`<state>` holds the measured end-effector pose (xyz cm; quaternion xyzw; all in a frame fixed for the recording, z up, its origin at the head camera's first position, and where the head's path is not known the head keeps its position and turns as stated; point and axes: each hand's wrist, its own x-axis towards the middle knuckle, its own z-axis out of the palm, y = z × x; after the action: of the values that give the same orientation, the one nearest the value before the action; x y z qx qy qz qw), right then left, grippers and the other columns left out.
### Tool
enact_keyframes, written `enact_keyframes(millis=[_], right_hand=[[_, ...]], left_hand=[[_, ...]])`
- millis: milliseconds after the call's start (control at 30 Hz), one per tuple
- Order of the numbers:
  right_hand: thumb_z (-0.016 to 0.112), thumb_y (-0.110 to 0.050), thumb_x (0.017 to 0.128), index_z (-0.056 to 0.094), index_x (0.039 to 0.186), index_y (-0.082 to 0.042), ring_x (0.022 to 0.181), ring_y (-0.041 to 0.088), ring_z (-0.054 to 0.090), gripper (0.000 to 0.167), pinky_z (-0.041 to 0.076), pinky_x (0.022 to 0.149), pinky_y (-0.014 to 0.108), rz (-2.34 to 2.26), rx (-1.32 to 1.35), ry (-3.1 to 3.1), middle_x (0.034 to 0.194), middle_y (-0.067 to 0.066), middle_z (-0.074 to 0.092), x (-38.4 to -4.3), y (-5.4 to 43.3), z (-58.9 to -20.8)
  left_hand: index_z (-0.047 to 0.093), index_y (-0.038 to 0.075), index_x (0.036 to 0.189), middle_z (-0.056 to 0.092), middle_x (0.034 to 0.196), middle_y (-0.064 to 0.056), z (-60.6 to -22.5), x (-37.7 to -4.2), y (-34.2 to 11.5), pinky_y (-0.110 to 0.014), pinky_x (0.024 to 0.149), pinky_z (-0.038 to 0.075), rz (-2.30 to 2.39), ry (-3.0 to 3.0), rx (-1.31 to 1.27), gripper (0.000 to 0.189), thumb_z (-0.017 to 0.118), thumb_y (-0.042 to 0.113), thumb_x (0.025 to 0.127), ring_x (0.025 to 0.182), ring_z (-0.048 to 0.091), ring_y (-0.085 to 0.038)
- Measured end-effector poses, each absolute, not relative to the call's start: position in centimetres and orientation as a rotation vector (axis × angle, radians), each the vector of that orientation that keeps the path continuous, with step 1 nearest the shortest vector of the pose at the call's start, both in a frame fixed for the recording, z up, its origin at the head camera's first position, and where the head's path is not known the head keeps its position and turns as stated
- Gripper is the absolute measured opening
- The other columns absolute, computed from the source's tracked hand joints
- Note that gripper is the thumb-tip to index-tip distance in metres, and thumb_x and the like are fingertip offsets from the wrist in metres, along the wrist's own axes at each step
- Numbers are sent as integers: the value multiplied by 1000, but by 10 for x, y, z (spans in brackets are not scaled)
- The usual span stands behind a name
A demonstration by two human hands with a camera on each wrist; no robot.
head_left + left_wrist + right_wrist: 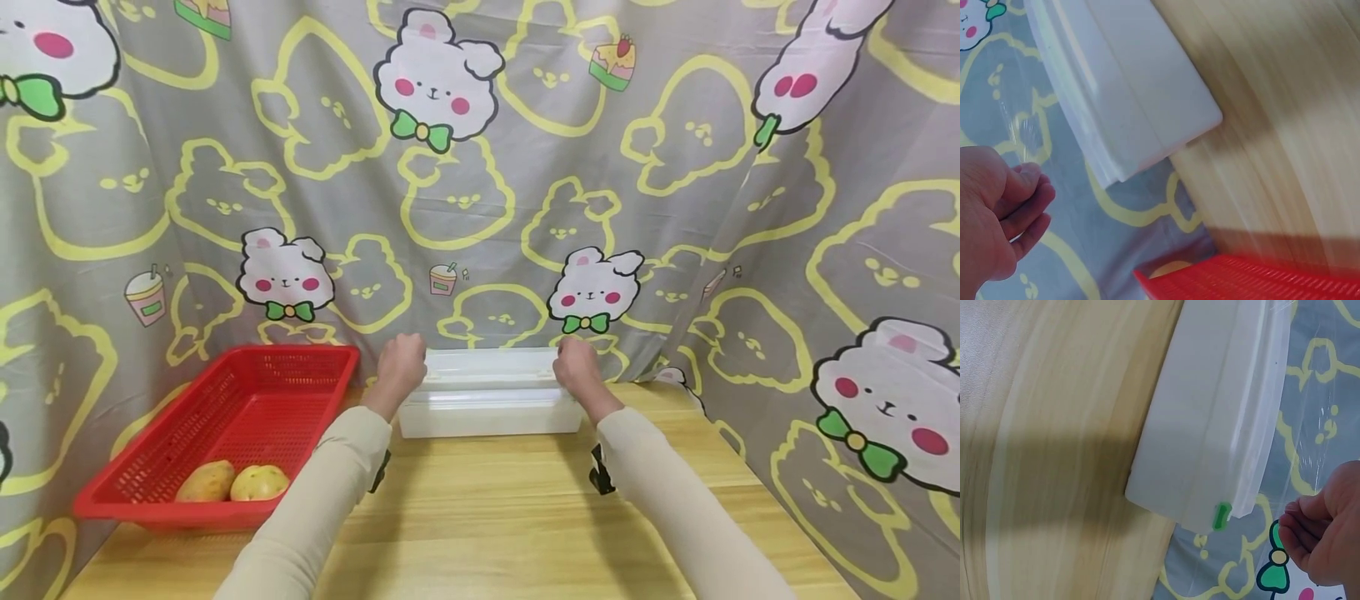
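Observation:
A white cling film dispenser (491, 419) sits at the back of the wooden table, a hand at each end. My left hand (402, 367) pinches one corner of a clear sheet of cling film (1024, 134) between thumb and fingers. At the other end my right hand (579, 369) pinches the opposite corner, where the film (1318, 447) shows as faint creases near the thumb. Both hands are raised beyond the dispenser's back edge, apart from its body. A small green slider (1222, 516) is at the dispenser's right end.
To the left stands a red perforated basket (217, 367) with two potatoes (232, 483) at its near end. A patterned grey curtain (465, 208) hangs close behind the dispenser and along both sides of the wooden table (480, 517).

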<state>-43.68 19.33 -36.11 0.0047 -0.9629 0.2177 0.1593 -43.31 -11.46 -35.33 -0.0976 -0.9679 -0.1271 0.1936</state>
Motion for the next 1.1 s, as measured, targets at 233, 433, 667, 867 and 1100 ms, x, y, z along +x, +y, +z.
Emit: enact_keyframes(millis=[233,433,667,867,1100], right_hand=[[47,11,75,37,59,-11,57,18,29,29,29,50,30,661,10,-2733,57,1,29,-437,196,-352],[48,8,82,37,62,-12,59,18,30,30,30,50,30,678,1,-2721,59,1,30,-437,195,-345],[45,6,85,32,58,-13,60,20,30,35,29,52,32,615,41,-2656,58,0,23,-435,195,-336],[46,10,78,31,56,-13,57,17,24,35,26,50,31,609,75,-2625,54,-2,22,-434,195,-329],[41,10,78,37,61,-11,60,20,28,28,27,50,31,655,49,-2650,58,1,28,-433,194,-320]], left_hand=[[43,10,56,47,57,-5,-346,-435,-115,-43,62,48,-339,-2707,-282,32,59,-6,80,65,54,-29],[45,12,54,48,55,-3,-339,-437,-118,-43,61,48,-311,-2682,-296,32,59,-5,78,63,55,-29],[43,11,54,40,52,-1,-328,-434,-120,-36,55,39,-355,-2693,-279,35,56,-8,80,62,48,-25],[51,9,56,55,57,-7,-321,-432,-122,-42,59,48,-332,-2629,-308,29,54,-8,80,64,58,-30],[64,5,69,65,69,-11,-310,-430,-124,-42,64,51,-352,-2682,-287,23,54,-8,85,73,64,-32]])
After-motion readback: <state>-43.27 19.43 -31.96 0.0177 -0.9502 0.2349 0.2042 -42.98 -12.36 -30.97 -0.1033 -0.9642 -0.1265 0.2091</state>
